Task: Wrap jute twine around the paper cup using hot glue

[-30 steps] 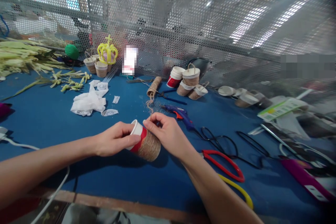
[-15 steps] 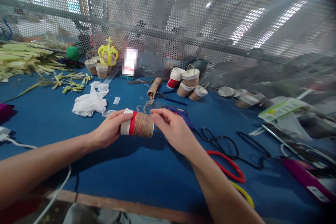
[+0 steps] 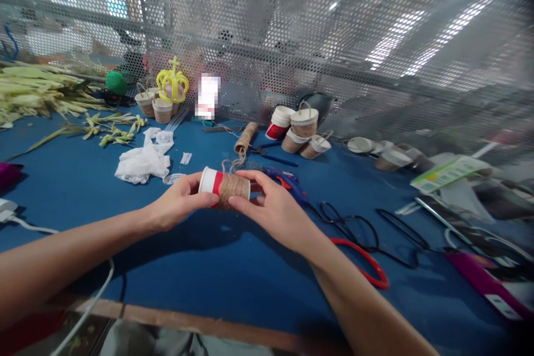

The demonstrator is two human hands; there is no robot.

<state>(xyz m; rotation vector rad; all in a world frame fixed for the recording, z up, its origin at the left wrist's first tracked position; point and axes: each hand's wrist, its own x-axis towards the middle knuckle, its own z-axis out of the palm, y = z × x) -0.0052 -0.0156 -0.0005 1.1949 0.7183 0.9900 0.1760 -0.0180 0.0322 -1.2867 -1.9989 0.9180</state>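
A red and white paper cup (image 3: 213, 181) lies on its side between my hands, its right part wound with brown jute twine (image 3: 234, 189). My left hand (image 3: 181, 200) grips the white rim end, thumb along the front. Around the twine-wound end, my right hand (image 3: 269, 203) is closed, thumb in front and fingers behind. A strand of twine runs from the cup back to the twine roll (image 3: 246, 138) lying on the table. Behind my right hand, a blue glue gun (image 3: 292, 182) is partly hidden.
Behind stand twine-covered cups (image 3: 303, 122), pliers (image 3: 275, 158) and a phone with a blurred screen (image 3: 207, 97). White crumpled material (image 3: 142, 164) and pale husks (image 3: 37, 89) lie left. Black cable (image 3: 354, 228) and a red ring (image 3: 367, 267) lie right. A perforated metal screen (image 3: 250, 28) rises behind.
My right hand has closed onto the twine-wound end, where its fingers were lifted before. The cup has shifted slightly right and away from me, and my left thumb has moved lower on it.
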